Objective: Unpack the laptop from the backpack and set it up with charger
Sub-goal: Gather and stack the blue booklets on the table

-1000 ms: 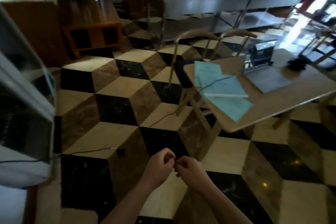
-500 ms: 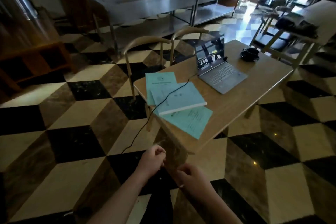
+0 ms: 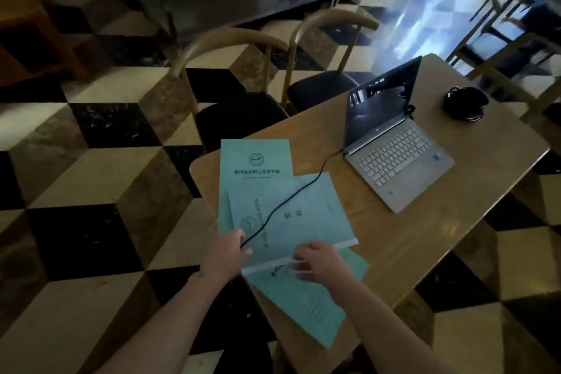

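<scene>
An open silver laptop (image 3: 394,155) stands on the wooden table (image 3: 425,237), its screen dark. A thin black charger cable (image 3: 291,200) runs from the laptop's left side across the teal booklets (image 3: 291,222) to my left hand (image 3: 229,255), which pinches it at the table's near edge. My right hand (image 3: 318,264) hovers blurred over the lower booklet, fingers curled; I cannot tell whether it holds anything.
Two wooden-backed chairs with dark seats (image 3: 243,112) stand behind the table. A black cup on a saucer (image 3: 466,102) sits at the table's far right corner. Checkered floor (image 3: 91,237) lies to the left; steel counters and more chairs are farther back.
The view has swung and closed in on the table. Both hands moved from above the floor to over the booklets, and the left hand now holds the cable on the table.
</scene>
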